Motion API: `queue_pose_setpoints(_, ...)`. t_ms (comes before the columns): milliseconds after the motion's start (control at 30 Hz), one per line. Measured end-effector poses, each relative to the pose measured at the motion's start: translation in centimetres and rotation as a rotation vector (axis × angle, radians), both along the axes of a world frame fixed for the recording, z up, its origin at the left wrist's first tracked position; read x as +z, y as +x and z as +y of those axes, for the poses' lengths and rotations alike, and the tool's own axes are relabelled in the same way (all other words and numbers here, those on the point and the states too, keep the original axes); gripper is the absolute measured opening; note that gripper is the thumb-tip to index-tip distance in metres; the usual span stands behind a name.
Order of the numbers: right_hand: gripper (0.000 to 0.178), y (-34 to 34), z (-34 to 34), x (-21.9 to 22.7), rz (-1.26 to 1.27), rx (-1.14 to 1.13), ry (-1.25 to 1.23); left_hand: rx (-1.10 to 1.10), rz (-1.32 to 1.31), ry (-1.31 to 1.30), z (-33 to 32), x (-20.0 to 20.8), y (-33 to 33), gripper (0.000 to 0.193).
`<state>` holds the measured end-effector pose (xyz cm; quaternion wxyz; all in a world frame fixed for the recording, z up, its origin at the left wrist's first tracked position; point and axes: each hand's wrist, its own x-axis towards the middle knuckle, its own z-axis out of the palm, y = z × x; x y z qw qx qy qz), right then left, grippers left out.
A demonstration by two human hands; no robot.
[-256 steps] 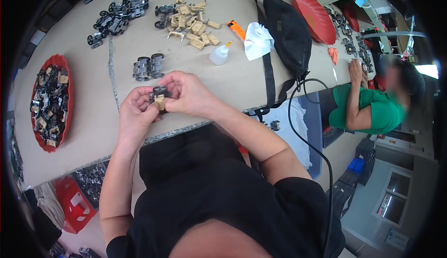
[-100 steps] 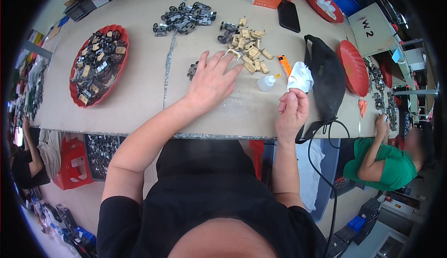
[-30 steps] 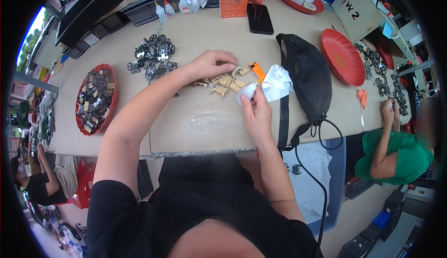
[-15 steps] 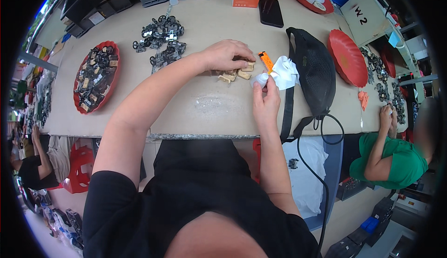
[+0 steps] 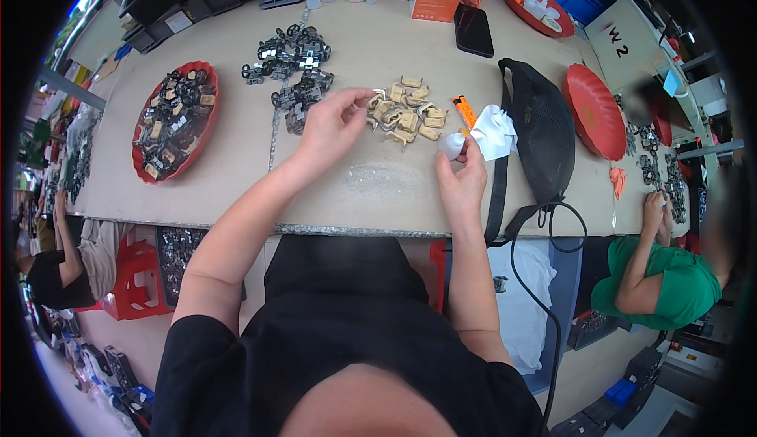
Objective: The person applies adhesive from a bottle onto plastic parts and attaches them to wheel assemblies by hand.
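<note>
A pile of small tan blocks with metal edges [image 5: 406, 117] lies on the table in front of me. At the pile's left edge is my left hand [image 5: 331, 128], thumb and fingers curved and apart, with nothing visible between them; its fingertips are close to the nearest blocks. My right hand [image 5: 464, 175] grips a small white squeeze bottle [image 5: 452, 145] just right of the pile. Behind that bottle lie an orange-and-black stick-shaped item [image 5: 465, 111] and a crumpled white cloth or tissue [image 5: 495, 132].
Black toy-like wheeled chassis [image 5: 296, 54] are heaped beyond my left hand. A red tray [image 5: 215, 113] holds more parts. To the right lie a black mesh bag [image 5: 540, 129], an empty-looking red tray [image 5: 595, 113] and a phone [image 5: 474, 31]. A co-worker in green [image 5: 662, 279] sits right.
My left hand has drawn back leftward off the blocks, uncovering the pile, which now looks more spread. My right hand keeps its grip on the bottle. The view has shifted slightly.
</note>
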<state>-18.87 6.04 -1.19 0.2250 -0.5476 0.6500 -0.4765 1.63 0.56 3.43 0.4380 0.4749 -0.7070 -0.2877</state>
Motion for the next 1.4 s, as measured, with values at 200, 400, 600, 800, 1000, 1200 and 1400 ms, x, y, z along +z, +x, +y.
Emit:
queue_pose_setpoints(200, 0.047, -0.7, 0.3, 0.0, 0.064, -0.061, -0.014, -0.04, -0.146, -0.085, 1.1, -0.9, -0.7, 0.026)
queue_pose_setpoints(400, 0.049, 0.5, -0.1, 0.1, 0.067, -0.038, -0.046, -0.038, -0.442, -0.325, 0.6, -1.9, 0.0, 0.025)
queue_pose_setpoints(600, 0.05, 0.0, 0.3, 0.5, 0.106, -0.06, -0.036, -0.09, -0.368, -0.274, 1.0, -1.7, -0.5, 0.023)
queue_pose_setpoints(800, 0.042, 0.5, 0.3, 0.4, 0.033, -0.041, -0.099, -0.078, -0.329, -0.262, 1.3, -2.5, -0.1, 0.029)
queue_pose_setpoints(1000, 0.045, 0.1, 0.4, 0.5, 0.09, -0.039, -0.069, -0.025, -0.271, -0.167, 1.6, -2.1, -0.8, 0.034)
queue_pose_setpoints(1200, 0.045, 0.1, 0.2, 0.5, 0.08, -0.034, -0.081, -0.056, -0.341, -0.179, 1.2, -2.9, -0.2, 0.034)
queue_pose_setpoints(1400, 0.045, 0.2, 0.3, 0.5, 0.086, -0.042, -0.1, -0.04, -0.289, -0.232, 1.5, -2.6, -0.3, 0.033)
